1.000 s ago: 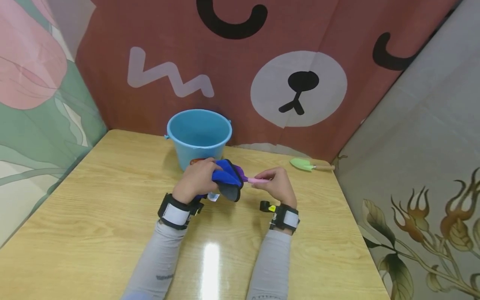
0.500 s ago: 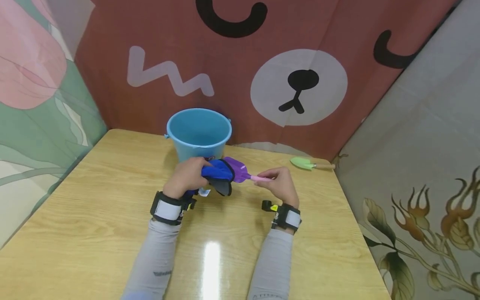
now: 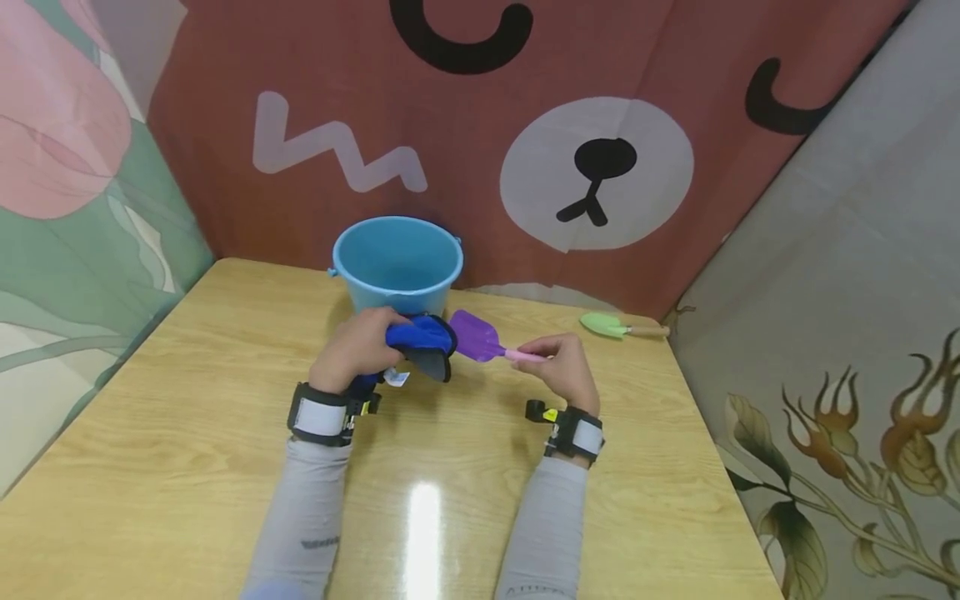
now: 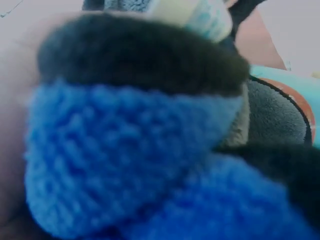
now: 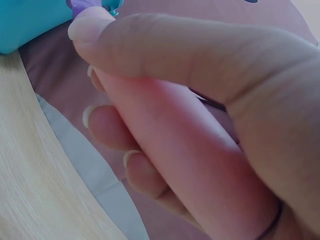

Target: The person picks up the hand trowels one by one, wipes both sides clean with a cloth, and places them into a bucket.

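From the head view, I sit at a pale wooden table [image 3: 187, 433] set into a corner: a reddish-brown cloth with a cartoon bear face [image 3: 596, 171] hangs behind it, a pink-and-green flower print on the left, a grey print with brown blossoms on the right. A light-blue bucket [image 3: 397, 265] stands at the far side of the table; nothing shows inside it from here. My left hand [image 3: 352, 350] is curled round a blue cloth with a dark lining [image 3: 422, 343], just in front of the bucket. My right hand [image 3: 562, 367] pinches the pink handle of a purple toy shovel [image 3: 480, 340], whose blade points toward the cloth and sits just beside it. A green trowel with a wooden handle [image 3: 618, 328] lies near the far right edge, well apart from my hands.

In the left wrist view, the fuzzy blue cloth [image 4: 125, 160] fills nearly everything, with its dark edge on top.

In the right wrist view, my fingers [image 5: 150, 145] are curled tight, a corner of the bucket [image 5: 30, 20] and the table [image 5: 30, 190] beyond them; the handle itself is hidden.
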Available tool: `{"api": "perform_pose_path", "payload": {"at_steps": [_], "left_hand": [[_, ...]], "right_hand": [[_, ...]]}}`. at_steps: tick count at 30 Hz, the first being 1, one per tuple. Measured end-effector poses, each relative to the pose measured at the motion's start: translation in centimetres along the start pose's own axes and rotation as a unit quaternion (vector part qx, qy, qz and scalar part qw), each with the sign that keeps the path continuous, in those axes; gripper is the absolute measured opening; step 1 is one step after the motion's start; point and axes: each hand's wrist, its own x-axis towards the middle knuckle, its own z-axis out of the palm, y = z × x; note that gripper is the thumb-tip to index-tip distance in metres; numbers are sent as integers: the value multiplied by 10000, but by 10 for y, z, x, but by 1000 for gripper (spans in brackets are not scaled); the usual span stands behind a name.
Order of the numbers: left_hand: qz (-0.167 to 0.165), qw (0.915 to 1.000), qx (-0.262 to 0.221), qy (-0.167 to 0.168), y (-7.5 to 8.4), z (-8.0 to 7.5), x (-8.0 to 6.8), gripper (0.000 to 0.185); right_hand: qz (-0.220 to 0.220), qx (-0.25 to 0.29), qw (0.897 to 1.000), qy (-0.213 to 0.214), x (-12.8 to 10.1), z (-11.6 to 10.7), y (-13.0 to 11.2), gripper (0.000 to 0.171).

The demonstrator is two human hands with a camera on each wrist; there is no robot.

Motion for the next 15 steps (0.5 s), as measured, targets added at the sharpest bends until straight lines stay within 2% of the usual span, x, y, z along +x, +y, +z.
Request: {"api": "perform_pose_path", "payload": {"at_steps": [3, 10, 15], "left_hand": [[117, 9999, -80, 79, 1, -1, 0, 46], [546, 9979, -127, 333, 8, -1, 2, 51], [884, 9950, 97, 462, 20, 6, 5, 53]], "right_hand": [[70, -20, 10000, -7, 0, -1, 1, 18], [111, 54, 9999, -89, 1, 1, 1, 16], [68, 14, 9997, -216, 2, 5, -4, 17]]}}
